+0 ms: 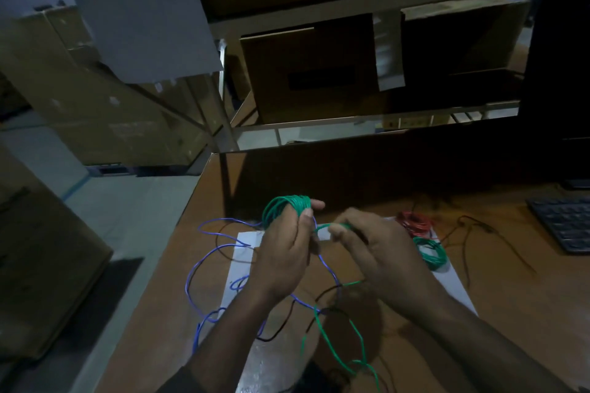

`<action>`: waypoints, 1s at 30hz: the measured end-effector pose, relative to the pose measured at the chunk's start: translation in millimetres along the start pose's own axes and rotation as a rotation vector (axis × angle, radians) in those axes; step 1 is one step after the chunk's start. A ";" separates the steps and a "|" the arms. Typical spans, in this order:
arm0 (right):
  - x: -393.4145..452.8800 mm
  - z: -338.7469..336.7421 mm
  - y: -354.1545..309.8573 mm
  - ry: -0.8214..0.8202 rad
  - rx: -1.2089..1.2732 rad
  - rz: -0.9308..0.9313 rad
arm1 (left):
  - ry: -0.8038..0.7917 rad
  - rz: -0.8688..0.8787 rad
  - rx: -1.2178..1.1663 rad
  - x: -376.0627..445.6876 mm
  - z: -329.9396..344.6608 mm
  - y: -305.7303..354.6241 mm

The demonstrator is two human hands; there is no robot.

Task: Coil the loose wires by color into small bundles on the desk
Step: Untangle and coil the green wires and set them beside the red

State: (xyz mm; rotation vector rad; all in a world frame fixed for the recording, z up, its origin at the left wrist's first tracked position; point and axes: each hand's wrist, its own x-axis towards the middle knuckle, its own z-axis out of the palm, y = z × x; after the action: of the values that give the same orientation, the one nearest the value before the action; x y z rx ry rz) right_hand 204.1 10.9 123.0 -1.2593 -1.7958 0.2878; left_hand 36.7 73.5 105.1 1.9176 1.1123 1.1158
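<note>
No writing is legible. The left hand [285,252] grips a green coil [287,206] wound round its fingers; beside it, the right hand [380,249] pinches the green wire [332,226] above the desk [510,297].

Your two forearms are bare up to the lower edge of the picture. Your left hand [281,252] and your right hand [380,249] have no gloves, and you wear no ring or watch. At your left elbow, a dark sleeve edge [172,381] shows.
</note>
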 end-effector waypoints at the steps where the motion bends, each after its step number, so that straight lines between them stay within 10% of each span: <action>1: 3.3 -0.5 4.5 0.047 0.016 0.011 | -0.050 -0.066 -0.089 -2.5 0.3 4.2; 11: 19.0 7.7 23.7 0.114 0.198 0.188 | -0.409 -0.229 -0.795 -14.9 -11.4 31.3; 17: 4.6 21.7 23.9 -0.139 0.246 0.364 | -0.128 -0.163 -1.255 -1.7 -20.4 40.7; 25: -15.0 20.8 11.9 -0.482 0.330 0.275 | 0.085 0.070 -0.280 9.7 -16.5 13.3; 30: -6.3 4.7 11.3 -0.123 0.289 0.129 | 0.000 0.051 0.322 2.7 -6.2 -3.1</action>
State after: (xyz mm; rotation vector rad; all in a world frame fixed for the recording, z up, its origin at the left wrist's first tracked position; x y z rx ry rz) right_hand 208.2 12.1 109.9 -1.1713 -1.7045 0.6858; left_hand 30.8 77.9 106.1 2.2012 1.3142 1.0114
